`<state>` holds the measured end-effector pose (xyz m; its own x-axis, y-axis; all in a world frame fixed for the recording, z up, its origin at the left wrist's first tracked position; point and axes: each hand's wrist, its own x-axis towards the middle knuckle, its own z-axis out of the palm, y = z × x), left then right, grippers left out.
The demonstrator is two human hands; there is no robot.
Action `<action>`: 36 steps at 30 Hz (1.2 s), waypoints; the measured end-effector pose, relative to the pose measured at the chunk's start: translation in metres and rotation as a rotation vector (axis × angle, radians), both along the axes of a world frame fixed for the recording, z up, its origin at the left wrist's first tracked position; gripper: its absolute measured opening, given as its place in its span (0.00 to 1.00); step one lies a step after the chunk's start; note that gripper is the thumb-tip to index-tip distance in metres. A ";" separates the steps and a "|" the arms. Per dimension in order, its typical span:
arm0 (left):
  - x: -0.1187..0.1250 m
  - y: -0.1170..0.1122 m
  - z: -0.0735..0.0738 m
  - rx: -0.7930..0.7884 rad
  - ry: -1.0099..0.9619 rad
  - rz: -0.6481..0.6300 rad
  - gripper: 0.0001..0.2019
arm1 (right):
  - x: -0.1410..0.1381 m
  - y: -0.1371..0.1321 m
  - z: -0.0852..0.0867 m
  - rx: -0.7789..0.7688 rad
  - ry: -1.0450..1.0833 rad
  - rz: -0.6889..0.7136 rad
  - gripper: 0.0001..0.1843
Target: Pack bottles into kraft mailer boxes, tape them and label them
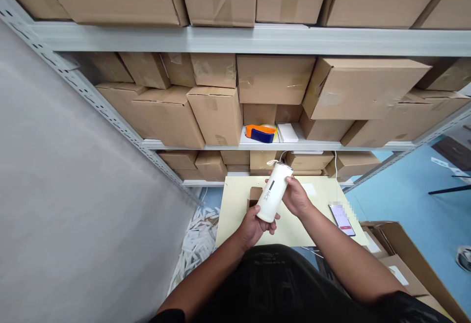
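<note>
A white bottle (273, 193) with dark lettering and a loop strap at its top is held tilted above the pale yellow table (235, 225). My left hand (255, 226) grips its lower end, thumb on the near side and fingers underneath. Round the upper part, close to the cap, my right hand (294, 195) is closed with the thumb on top. Behind the bottle, partly hidden by it, a small open cardboard box (254, 194) stands on the table.
A phone (342, 220) with a cable lies on the table's right side. Ahead, metal shelves (235, 38) hold cardboard boxes; an orange and blue tape dispenser (261, 133) and a white box (287, 133) rest on one. Paper strips (198, 239) pile at left. A large carton (408, 254) stands right.
</note>
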<state>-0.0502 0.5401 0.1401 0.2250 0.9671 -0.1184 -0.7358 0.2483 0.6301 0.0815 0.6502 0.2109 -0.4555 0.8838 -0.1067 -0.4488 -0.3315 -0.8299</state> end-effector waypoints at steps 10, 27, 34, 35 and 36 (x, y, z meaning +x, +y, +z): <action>0.000 0.004 0.005 -0.042 0.052 0.149 0.32 | -0.001 0.000 -0.013 0.143 -0.184 -0.087 0.31; -0.018 0.001 -0.004 -0.130 -0.205 -0.129 0.37 | 0.002 -0.015 0.001 0.201 -0.222 0.169 0.39; -0.045 0.022 -0.028 -0.192 0.773 0.379 0.20 | -0.003 0.013 -0.019 0.314 -0.428 -0.322 0.31; -0.052 0.024 -0.035 -0.150 1.008 0.432 0.16 | 0.000 0.018 -0.023 0.352 -0.482 -0.391 0.32; -0.059 0.027 -0.041 -0.106 1.221 0.447 0.12 | 0.003 0.023 -0.026 0.386 -0.531 -0.436 0.33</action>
<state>-0.1091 0.5668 0.0994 -0.4185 0.9031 -0.0966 0.2628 0.2222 0.9389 0.0848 0.6728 0.1847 -0.0332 0.9899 0.1375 0.0168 0.1381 -0.9903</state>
